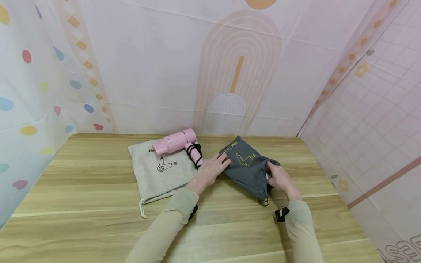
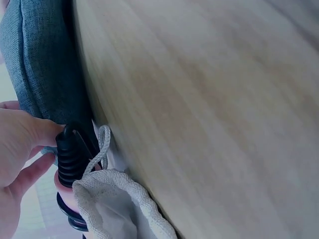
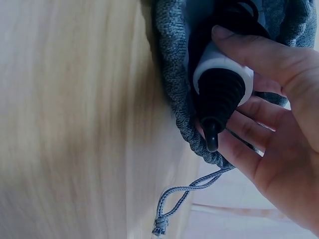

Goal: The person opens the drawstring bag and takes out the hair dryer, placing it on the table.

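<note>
A dark grey drawstring pouch [image 1: 241, 166] with a gold hair dryer print lies on the table, its mouth toward the right. Inside that mouth my right hand [image 1: 277, 177] grips the handle end of a white hair dryer [image 3: 227, 67], thumb on one side and fingers on the other; black cord is wound around it. The rest of this dryer is hidden in the pouch. My left hand [image 1: 213, 168] rests at the pouch's left edge, fingers extended over the cloth. Close beside it is the cord-wrapped handle of a pink hair dryer [image 1: 175, 141].
The pink dryer lies across a light beige drawstring pouch [image 1: 164, 182] printed with a black dryer, its white cord [image 1: 142, 209] trailing at the front left. Wooden tabletop [image 1: 82, 204] extends around them. Patterned cloth [image 1: 148, 73] hangs behind and at both sides.
</note>
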`<state>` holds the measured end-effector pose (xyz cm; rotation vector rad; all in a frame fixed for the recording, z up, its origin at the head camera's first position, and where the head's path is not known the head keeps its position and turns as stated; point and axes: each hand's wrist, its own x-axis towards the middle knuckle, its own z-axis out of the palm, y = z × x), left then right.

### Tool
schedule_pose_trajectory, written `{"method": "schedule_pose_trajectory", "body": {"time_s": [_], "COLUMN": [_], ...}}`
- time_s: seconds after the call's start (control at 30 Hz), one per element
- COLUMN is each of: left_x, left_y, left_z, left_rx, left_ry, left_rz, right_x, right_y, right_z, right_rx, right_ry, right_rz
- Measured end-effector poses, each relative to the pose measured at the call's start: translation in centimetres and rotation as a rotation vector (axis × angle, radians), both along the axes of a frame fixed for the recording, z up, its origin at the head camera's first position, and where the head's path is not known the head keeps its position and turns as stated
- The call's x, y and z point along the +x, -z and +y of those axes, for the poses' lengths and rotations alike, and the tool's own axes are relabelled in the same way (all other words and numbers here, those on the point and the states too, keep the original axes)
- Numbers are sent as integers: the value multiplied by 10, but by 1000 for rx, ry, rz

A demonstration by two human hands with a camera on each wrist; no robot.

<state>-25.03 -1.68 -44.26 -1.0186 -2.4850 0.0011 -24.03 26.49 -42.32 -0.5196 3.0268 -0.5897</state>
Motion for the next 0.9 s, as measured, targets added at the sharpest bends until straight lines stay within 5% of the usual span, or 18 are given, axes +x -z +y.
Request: {"method": "schedule_pose_trajectory", "body": {"time_s": [0.23,0.9], "left_x": [-2,-2], "left_y": [2,8], "left_z": [-3,-8], "left_rx": [6,69], "left_ry": [-49,-4], "left_rz": [2,2], "right_x": [0,-2], "right_y": [0,4], "right_z": [4,16], "right_rx": [-25,-34], "right_ry": [-22,-57], "right_rz": [12,13]}}
